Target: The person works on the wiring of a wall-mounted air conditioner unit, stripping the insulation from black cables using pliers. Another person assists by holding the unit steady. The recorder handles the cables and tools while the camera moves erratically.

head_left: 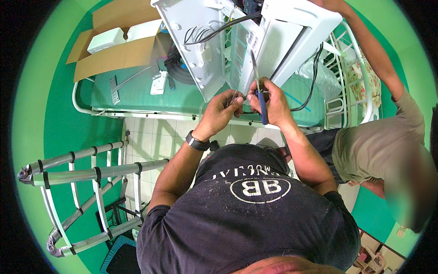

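Note:
Both of my hands meet in front of a white appliance housing (296, 34), which stands opened up on the green mattress. My left hand (220, 114) is closed, with thumb and fingers pinching a thin wire end that is largely hidden. Close beside it, my right hand (274, 104) grips a blue-handled tool (262, 108) with a long narrow metal blade pointing away from me; its exact kind is unclear. A black cable (312, 89) comes down from the housing's right side and passes by my right hand to the fingertips. A tilted white panel (191, 50) is left of the housing.
Dark wires (219, 33) hang from the housing. At left are a cardboard box (114, 61) with white parts, a coiled cable (180, 68) and metal brackets (114, 90). A folding ladder (86, 176) lies left. At right, another person (378, 146) reaches to the housing.

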A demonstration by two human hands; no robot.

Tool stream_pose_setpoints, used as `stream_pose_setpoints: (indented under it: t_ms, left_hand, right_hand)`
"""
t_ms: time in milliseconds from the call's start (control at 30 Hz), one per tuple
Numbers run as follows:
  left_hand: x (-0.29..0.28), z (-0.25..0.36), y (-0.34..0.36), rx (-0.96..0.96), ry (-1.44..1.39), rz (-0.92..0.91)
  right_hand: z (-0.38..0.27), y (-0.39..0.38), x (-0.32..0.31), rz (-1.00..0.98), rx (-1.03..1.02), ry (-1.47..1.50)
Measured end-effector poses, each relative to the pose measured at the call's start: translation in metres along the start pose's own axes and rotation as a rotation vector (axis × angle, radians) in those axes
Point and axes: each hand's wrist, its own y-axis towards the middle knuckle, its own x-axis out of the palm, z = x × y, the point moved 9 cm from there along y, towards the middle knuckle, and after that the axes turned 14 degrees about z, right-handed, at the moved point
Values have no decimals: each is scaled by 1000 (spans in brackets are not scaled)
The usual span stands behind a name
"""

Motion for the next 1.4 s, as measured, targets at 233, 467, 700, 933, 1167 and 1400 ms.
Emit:
stream_pose_setpoints:
  t_ms: [233,467,700,933,1167,1400]
  left_hand:
    - [-30,4,-2,56,-68,220]
    - [-29,8,-9,148,-83,398]
    - [-27,12,-14,207,-104,469]
    - [-30,9,-17,208,-119,509]
    - [-30,9,-18,217,-137,538]
    - [-30,8,-16,239,-106,572]
  right_hand:
    - [22,-54,-3,-54,154,-28]
    - [-8,-57,22,-64,-19,-149]
    - [-23,-56,30,12,-207,-283]
    - [-25,-54,31,37,-215,-269]
    - [-23,-54,37,-14,-201,-252]
    - [-22,-51,35,18,-194,-272]
